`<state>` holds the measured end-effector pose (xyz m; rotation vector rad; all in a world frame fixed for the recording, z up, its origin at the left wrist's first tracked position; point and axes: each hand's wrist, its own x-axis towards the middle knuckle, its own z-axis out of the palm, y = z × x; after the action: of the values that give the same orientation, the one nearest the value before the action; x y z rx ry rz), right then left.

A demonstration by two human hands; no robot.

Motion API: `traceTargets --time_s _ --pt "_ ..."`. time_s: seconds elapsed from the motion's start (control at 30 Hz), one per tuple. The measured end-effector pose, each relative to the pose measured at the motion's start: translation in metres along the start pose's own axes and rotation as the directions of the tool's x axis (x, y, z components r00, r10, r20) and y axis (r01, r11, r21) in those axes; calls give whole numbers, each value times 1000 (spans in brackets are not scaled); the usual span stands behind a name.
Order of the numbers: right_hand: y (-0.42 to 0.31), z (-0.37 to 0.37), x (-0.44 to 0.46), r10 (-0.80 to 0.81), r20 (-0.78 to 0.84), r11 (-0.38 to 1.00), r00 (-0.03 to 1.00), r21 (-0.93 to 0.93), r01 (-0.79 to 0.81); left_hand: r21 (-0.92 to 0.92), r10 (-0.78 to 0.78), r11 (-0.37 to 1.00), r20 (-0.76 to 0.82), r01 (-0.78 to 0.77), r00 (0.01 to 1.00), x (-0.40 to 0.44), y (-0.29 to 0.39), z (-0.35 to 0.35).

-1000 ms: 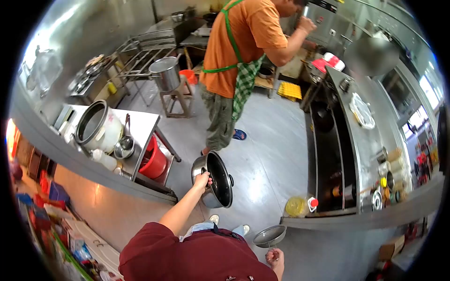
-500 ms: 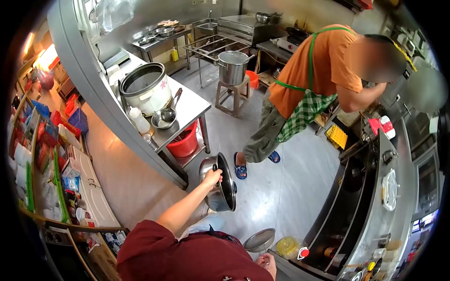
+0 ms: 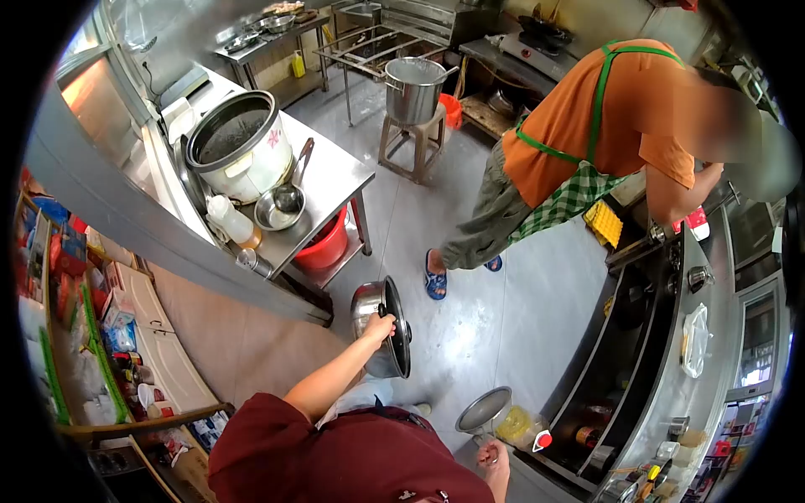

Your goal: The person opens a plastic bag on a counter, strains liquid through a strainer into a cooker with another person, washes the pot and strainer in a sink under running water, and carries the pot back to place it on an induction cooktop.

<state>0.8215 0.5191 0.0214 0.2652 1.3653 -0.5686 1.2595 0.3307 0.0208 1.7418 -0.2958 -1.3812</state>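
My left hand (image 3: 380, 326) grips a handle of a large steel pot (image 3: 381, 356) with a dark interior. The pot is tilted on its side, its opening turned to the right, above the floor. Low in the view, my right hand (image 3: 492, 455) is closed around the handle end of a round strainer (image 3: 486, 410). The strainer's bowl is beside a bottle of yellow oil (image 3: 520, 429) with a red cap and partly overlaps it in view.
A person in an orange shirt (image 3: 579, 117) leans toward the right-hand counter (image 3: 671, 360). On the left, a metal table (image 3: 323, 184) holds a white cooker (image 3: 243, 151). Beneath it is a red bucket (image 3: 325, 247). A tall pot (image 3: 413, 92) stands on a stool (image 3: 412, 155).
The view has swung leftward, and the scene has shifted with it. The other person has bent forward and stepped. Both my hands keep hold of the pot and strainer.
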Motion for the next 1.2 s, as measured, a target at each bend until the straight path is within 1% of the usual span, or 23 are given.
traceTargets --time_s 0.03,0.1,0.13,0.17,0.23,0.27,0.33,0.37,0.4,0.5,0.53,0.6,0.7,0.73,0.8,0.83,0.9,0.97,1.0,1.07,1.13,1.17,1.2 --pt "-2 -1 2 43 1 998 999 -37 -43 14 -6 1000 -23 7 1000 3 -3 -1" --pt "-10 2 3 128 3 985 992 -115 -127 15 -27 1000 -10 27 1000 13 -13 -7" --pt "-13 -10 15 107 8 971 994 -215 -103 -46 -4 999 -61 1 998 17 -20 -6" --pt "-15 -6 9 58 -34 963 998 -263 -65 -62 6 998 -60 -10 998 20 -22 -11" --pt "-22 21 -12 -33 -110 921 993 -389 -12 -48 32 998 -105 -37 994 23 -26 -26" --pt "-24 30 -16 -75 -95 903 993 -429 27 -67 38 997 -129 -47 991 22 -28 -34" --pt "-28 44 -26 -180 -4 759 984 -637 136 -61 52 996 -198 -65 979 10 -26 -42" --pt "-31 48 -28 -225 53 670 973 -717 194 -78 22 996 -206 -39 978 5 -26 -46" --pt "-35 49 -27 -226 77 648 971 -733 209 -91 25 995 -232 -47 972 -2 -26 -49" --pt "-51 28 9 -314 84 318 946 -929 188 -120 27 990 -320 -69 947 -16 -43 -60" --pt "-53 21 27 -372 145 178 917 -958 223 -146 2 987 -363 -59 932 -29 -45 -63" --pt "-60 15 52 -455 293 -120 841 -956 268 -217 -36 974 -426 -63 904 -42 -55 -79" --pt "-75 39 48 -373 297 -39 879 -951 306 -336 -92 934 -560 -123 824 -57 -93 -110" --pt "-76 43 52 -353 353 35 867 -921 389 -361 -121 924 -589 -126 799 -62 -105 -123" --pt "-76 69 52 -359 489 -117 795 -869 482 -425 -180 894 -630 -141 756 -78 -130 -145" --pt "-75 87 52 -354 556 -192 752 -831 523 -475 -226 861 -678 -182 700 -83 -142 -153" --pt "-71 134 38 -313 591 -323 743 -802 502 -555 -300 808 -677 -198 672 -105 -155 -169" --pt "-67 167 51 -300 729 -564 615 -656 503 -607 -374 748 -719 -268 585 -109 -187 -191" --pt "-63 188 48 -285 757 -600 588 -620 506 -636 -444 720 -730 -278 519 -117 -189 -196" --pt "-60 235 44 -257 813 -667 523 -541 513 -663 -494 679 -730 -315 472 -136 -198 -207" --pt "-59 274 57 -200 840 -697 503 -483 530 -692 -572 643 -718 -328 395 -139 -228 -231" --pt "-56 292 66 -172 851 -710 497 -457 536 -694 -566 614 -719 -376 402 -142 -252 -246" --pt "-53 307 79 -170 868 -694 467 -442 569 -716 -636 612 -698 -335 329 -152 -249 -250"
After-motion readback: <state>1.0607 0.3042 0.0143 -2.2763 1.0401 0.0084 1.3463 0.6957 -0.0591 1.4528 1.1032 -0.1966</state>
